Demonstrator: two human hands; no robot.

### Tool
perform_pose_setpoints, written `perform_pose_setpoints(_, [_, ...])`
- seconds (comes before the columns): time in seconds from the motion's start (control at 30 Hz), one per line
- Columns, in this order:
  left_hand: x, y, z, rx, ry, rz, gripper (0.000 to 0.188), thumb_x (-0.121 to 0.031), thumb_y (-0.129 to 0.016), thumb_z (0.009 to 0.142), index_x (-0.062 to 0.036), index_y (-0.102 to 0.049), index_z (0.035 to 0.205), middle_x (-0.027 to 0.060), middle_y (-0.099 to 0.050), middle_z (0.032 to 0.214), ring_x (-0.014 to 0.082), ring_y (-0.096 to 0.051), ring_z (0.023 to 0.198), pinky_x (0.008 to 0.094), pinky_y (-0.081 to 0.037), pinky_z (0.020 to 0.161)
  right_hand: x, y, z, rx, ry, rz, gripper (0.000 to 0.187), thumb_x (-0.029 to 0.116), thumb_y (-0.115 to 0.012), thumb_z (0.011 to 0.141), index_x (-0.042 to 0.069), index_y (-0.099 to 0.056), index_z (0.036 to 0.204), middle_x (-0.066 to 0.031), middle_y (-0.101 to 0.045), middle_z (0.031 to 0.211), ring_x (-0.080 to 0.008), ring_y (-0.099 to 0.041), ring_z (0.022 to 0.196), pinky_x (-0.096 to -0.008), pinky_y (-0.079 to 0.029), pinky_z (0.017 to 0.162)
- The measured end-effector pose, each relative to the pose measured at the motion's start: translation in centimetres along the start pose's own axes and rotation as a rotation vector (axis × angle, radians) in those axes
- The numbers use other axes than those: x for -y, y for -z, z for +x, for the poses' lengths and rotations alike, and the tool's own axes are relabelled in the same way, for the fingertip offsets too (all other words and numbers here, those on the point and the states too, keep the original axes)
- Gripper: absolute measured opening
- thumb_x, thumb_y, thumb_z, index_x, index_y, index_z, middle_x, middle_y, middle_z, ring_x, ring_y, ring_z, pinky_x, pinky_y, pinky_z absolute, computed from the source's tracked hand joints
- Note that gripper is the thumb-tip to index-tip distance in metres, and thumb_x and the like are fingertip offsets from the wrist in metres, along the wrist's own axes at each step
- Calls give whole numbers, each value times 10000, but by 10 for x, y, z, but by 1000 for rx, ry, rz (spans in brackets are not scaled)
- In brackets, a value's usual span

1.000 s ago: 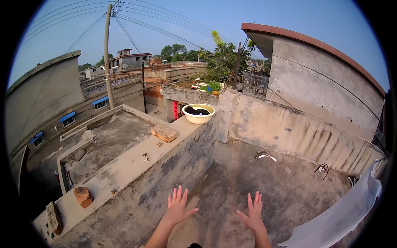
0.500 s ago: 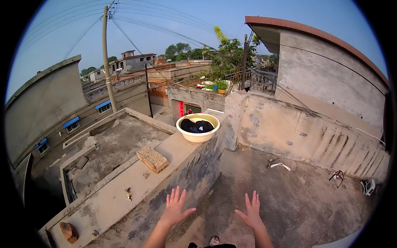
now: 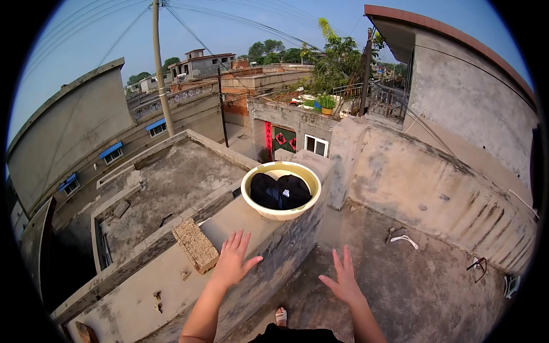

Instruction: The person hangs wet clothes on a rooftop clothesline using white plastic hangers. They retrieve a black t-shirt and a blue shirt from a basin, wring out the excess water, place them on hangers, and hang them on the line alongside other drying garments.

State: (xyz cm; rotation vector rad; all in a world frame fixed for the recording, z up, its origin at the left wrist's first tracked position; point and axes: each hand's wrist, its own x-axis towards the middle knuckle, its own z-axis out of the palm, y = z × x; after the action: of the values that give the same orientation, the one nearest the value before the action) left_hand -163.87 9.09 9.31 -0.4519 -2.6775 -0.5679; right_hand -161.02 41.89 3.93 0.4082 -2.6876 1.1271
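A cream-yellow basin (image 3: 281, 215) stands on top of a low concrete wall (image 3: 229, 220), ahead of my hands. Dark clothes (image 3: 278, 193), with a small white label showing, lie inside it. My left hand (image 3: 232, 261) hovers by the wall top with its fingers spread, short of the basin and just right of a rough brick (image 3: 195, 246). Over the rooftop floor, on the other side of the wall's face, my right hand (image 3: 345, 279) is held out with the fingers apart. Neither hand touches anything.
Brick fragments (image 3: 86, 332) lie along the wall top at the near left. A white hanger (image 3: 406, 241), a dark hanger-like frame (image 3: 477, 266) and a pale object (image 3: 510, 286) lie on the floor at right. A higher wall (image 3: 423, 188) borders the floor; left of the low wall is a lower roof (image 3: 171, 177).
The basin now looks nearer and larger as my view has moved forward along the wall. Both hands stay spread and empty; a sandalled foot shows further forward below.
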Motion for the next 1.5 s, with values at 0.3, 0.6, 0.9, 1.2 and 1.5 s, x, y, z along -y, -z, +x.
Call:
perform_pose_setpoints(0.3, [96,-74,201,-39,-118,42,609,-223,-759,712,-47,-539,1253,205,-476,1334,399,-420,1250,467,-350,1032,-32,21,109,-63,-7,-15,823,340,-681,825,-12,-250,1432,-274,-55,1511,-422,-124,1398,-447,-203,1111])
perform_pose_setpoints(0.6, [141,-139,325,241,84,391,556,-250,-773,667,-61,-575,1152,137,-552,1186,312,-493,1149,384,-440,947,-69,20,151,-38,-136,57,820,243,-698,817,7,-227,1446,-235,-28,1531,-379,-158,1406,-413,-221,1117])
perform_pose_setpoints(0.9, [129,-85,317,-107,256,-105,320,-184,-727,591,-26,-624,849,145,-636,854,310,-606,890,385,-497,749,-84,36,211,46,-27,88,743,319,-653,858,-12,-287,1414,-253,-125,1509,-388,-248,1374,-405,-294,1081])
perform_pose_setpoints(1.2, [54,14,340,-520,273,-631,174,-32,-657,653,11,-543,778,17,-571,697,75,-515,658,235,-439,606,-44,20,285,328,170,371,737,300,-652,852,93,-270,1447,-177,-159,1526,-344,-243,1386,-388,-286,1087])
perform_pose_setpoints(1.5, [-1,32,353,-610,284,-860,151,-40,-662,691,-7,-543,778,11,-588,722,68,-526,662,220,-433,611,-36,-87,329,215,242,932,1082,188,-813,717,10,-49,1462,-206,-217,1453,-290,-308,1327,-391,-304,1071])
